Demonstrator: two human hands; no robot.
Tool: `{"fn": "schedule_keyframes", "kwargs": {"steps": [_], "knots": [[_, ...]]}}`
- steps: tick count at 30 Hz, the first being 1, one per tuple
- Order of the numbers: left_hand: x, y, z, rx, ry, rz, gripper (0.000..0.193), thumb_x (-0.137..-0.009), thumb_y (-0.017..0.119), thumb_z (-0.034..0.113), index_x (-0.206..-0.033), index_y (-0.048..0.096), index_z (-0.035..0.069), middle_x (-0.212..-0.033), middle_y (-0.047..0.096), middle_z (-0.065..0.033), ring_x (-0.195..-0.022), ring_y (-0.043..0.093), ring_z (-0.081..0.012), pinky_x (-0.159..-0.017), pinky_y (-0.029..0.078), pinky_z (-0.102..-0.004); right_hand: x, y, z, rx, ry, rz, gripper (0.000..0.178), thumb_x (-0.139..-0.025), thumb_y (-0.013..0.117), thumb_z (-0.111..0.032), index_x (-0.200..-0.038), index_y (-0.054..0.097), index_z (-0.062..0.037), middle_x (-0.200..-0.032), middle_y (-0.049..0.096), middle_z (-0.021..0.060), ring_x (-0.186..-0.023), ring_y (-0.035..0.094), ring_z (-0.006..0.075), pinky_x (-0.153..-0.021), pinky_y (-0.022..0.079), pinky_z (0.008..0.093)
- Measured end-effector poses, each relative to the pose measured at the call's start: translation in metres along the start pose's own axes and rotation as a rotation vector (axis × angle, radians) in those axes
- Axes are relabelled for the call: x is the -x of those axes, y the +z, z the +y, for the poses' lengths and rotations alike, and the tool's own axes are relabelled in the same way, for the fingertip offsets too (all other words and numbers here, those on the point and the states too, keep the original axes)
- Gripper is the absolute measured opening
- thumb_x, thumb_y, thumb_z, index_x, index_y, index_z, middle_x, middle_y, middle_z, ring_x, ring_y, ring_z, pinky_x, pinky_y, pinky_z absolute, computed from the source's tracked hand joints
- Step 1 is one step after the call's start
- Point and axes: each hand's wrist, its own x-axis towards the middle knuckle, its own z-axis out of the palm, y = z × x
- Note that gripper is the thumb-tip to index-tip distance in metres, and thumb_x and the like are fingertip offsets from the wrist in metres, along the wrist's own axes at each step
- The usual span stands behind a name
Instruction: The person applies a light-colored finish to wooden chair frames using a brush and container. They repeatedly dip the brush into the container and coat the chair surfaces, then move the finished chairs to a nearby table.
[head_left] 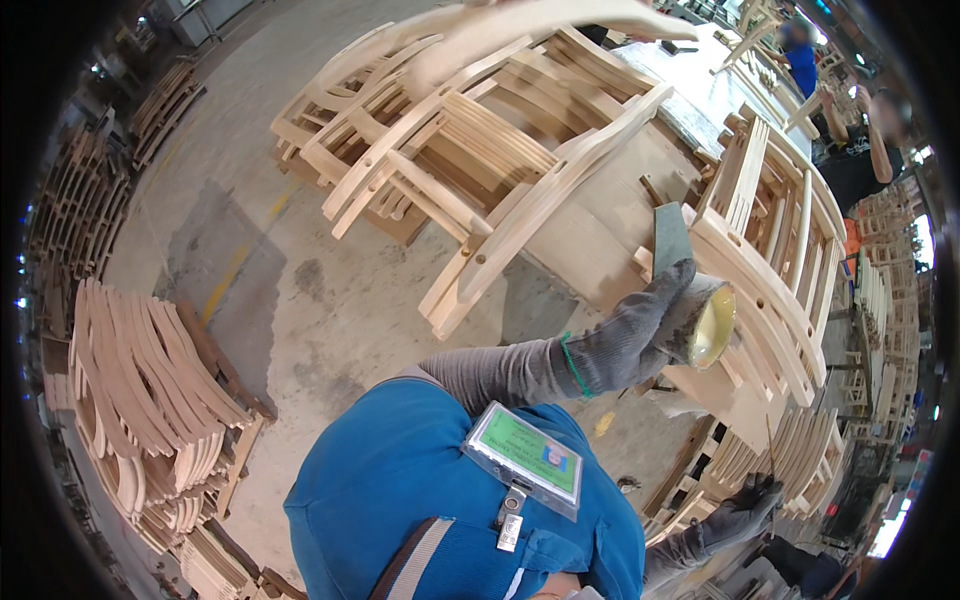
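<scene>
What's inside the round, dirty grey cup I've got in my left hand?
A pale yellow substance shows inside the round, dirty grey cup. It covers the cup's bottom, so that can't be seen; the grey-gloved left hand hides part of the outside.

Your L hand (645, 322) is out ahead of your chest, reaching across to your R, grey knit glove on, fingers curled in a grip. Behind it, L forearm (495, 376) runs approx. level in a grey sleeve, w/ wrist nearly straight & a green cuff edge (575, 365) on the glove. Your R hand (755, 497), dk. grey glove, sits well apart, below & R of the L, fingers bent inward; R forearm (685, 552) angles up to it, also grey-sleeved.
</scene>
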Motion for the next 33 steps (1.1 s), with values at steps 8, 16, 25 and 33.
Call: {"fn": "schedule_keyframes", "kwargs": {"steps": [8, 16, 25, 33], "knots": [[0.101, -0.009, 0.015, -0.043, -0.095, 0.174, 0.037, -0.094, 0.048, 0.039, -0.116, 0.052, 0.011, -0.102, 0.060, -0.0045, -0.090, 0.061, -0.0143, -0.083, 0.051, -0.0264, 0.079, 0.016, -0.032, 0.048, 0.070, -0.093, 0.025, -0.095, 0.049, -0.018, -0.104, 0.059, 0.0037, -0.087, 0.061, 0.0094, -0.076, 0.058, 0.0146, -0.067, 0.049, 0.0249], [0.175, -0.018, 0.043, -0.025, -0.074, 0.213, 0.043, -0.093, 0.046, 0.045, -0.115, 0.053, 0.009, -0.104, 0.062, -0.0057, -0.095, 0.062, -0.0152, -0.081, 0.054, -0.0299, 0.145, 0.041, -0.048, 0.000, 0.192, -0.202, 0.020, -0.095, 0.051, -0.017, -0.099, 0.058, 0.0019, -0.084, 0.059, 0.0087, -0.073, 0.053, 0.0146, -0.063, 0.044, 0.0252], [0.210, -0.035, 0.106, -0.017, -0.094, 0.180, 0.043, -0.096, 0.042, 0.041, -0.120, 0.050, 0.007, -0.109, 0.059, -0.0074, -0.101, 0.060, -0.0162, -0.088, 0.051, -0.0297, 0.187, 0.105, -0.053, -0.098, 0.237, -0.162, 0.016, -0.093, 0.051, -0.010, -0.100, 0.056, 0.0042, -0.089, 0.063, 0.0122, -0.080, 0.064, 0.0136, -0.068, 0.057, 0.0230], [0.240, -0.069, 0.246, -0.486, 0.210, 0.157, 0.046, -0.095, 0.043, 0.031, -0.131, 0.037, 0.004, -0.119, 0.054, -0.0129, -0.110, 0.056, -0.0212, -0.092, 0.050, -0.0320, 0.253, 0.267, -0.060, -0.110, 0.205, -0.325, 0.015, -0.086, 0.054, 0.000, -0.100, 0.056, 0.0066, -0.094, 0.062, 0.0149, -0.080, 0.064, 0.0171, -0.072, 0.056, 0.0263]]}}
